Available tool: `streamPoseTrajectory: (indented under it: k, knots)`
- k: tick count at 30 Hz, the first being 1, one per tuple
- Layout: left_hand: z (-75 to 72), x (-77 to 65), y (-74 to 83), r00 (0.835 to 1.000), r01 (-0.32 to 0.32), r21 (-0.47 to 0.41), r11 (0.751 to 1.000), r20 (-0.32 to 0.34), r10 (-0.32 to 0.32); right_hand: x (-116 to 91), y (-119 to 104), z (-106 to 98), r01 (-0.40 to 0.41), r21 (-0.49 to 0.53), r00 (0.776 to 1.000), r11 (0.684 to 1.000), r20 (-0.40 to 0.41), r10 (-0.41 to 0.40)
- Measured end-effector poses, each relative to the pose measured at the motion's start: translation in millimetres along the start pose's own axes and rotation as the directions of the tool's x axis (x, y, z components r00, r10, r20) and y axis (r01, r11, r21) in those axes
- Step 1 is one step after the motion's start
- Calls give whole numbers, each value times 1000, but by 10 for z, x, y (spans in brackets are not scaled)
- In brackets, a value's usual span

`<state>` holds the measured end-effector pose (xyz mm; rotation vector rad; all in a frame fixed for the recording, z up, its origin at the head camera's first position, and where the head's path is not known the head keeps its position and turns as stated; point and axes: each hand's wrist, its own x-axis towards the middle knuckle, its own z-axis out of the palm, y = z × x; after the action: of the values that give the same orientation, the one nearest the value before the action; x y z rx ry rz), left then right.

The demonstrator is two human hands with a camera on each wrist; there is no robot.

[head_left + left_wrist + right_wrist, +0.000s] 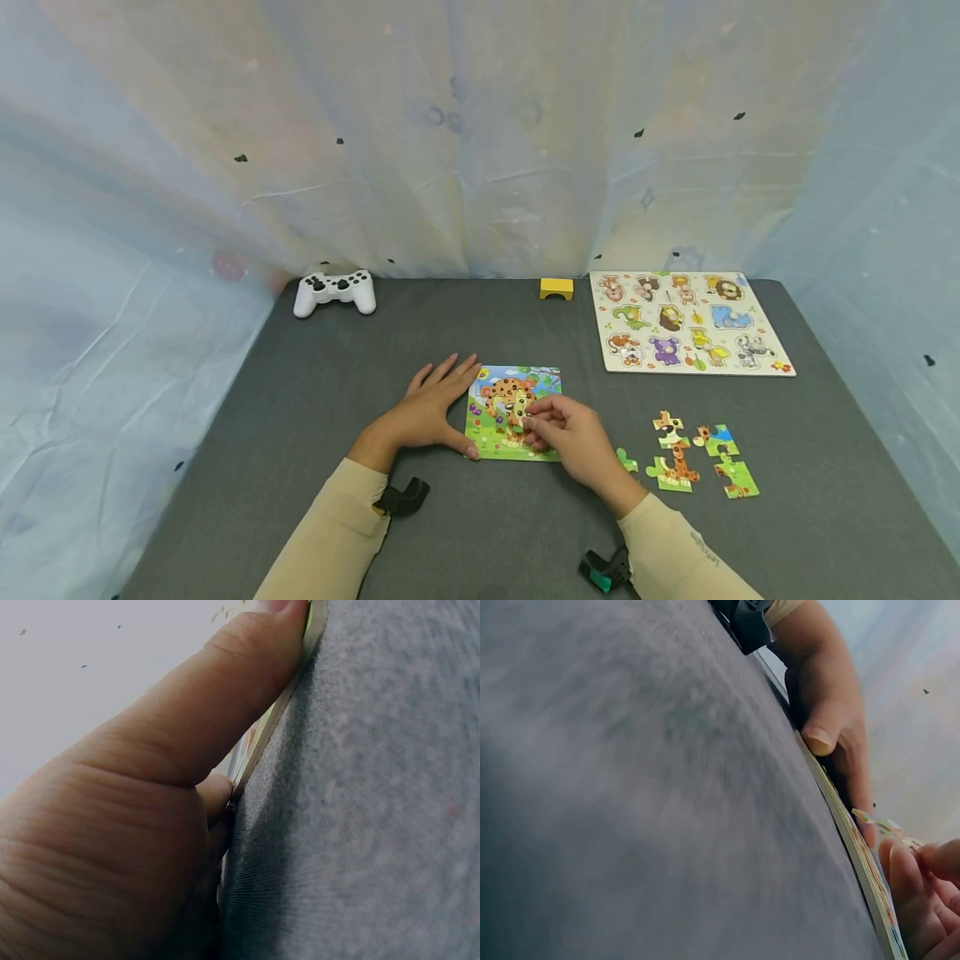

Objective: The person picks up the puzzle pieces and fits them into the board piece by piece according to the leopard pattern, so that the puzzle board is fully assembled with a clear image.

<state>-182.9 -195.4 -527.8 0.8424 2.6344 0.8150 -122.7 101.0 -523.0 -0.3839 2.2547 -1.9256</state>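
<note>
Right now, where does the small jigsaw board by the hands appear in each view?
Head: jigsaw board, below centre, slightly right.
Left wrist: edge-on at upper middle, partly hidden by the left hand.
Right wrist: edge-on, slanting down the right to the bottom edge.
Shared landmark: the left hand, at its edge.

The head view looks forward and down over the table (pixel 450 325) to its far corners. Both wrist views look low across its surface, very close, sharing the left hand (pixel 429 410) and the puzzle board's (pixel 510 453) edge.
</note>
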Motion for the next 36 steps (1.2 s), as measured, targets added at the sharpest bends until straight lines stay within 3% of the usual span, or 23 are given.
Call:
streamPoseTrajectory:
  k: [11, 15, 18, 21, 24, 27, 32, 36]
  knots:
    - [-21, -11, 16, 1000, 14, 40, 999, 13, -14, 202, -41, 252, -74, 4, 995, 997, -68, 74]
    - [-24, -15, 14, 1000, 3, 27, 1000, 12, -3, 223, -39, 297, -56, -49, 997, 997, -54, 54]
    - [-26, -11, 17, 1000, 3, 32, 999, 15, -3, 207, -19, 302, 6, -179, 998, 984, -54, -16]
    - [-13, -2, 5, 1000, -3, 26, 1000, 8, 3, 177, 12, 293, 105, -328, 990, 939, -52, -129]
    - [-16, -3, 11, 1000, -2, 22, 1000, 6, 2, 152, 43, 288, 221, -449, 967, 866, -11, -253]
    - [-33, -7, 32, 1000, 10, 31, 999, 12, -10, 133, 48, 283, 323, -547, 940, 772, 88, -330]
    - [-42, -7, 44, 1000, 11, 41, 999, 18, -11, 106, 21, 285, 396, -648, 918, 650, 259, -302]
    - [-37, -3, 41, 1000, 4, 42, 999, 16, -5, 86, 8, 291, 387, -676, 922, 627, 298, -247]
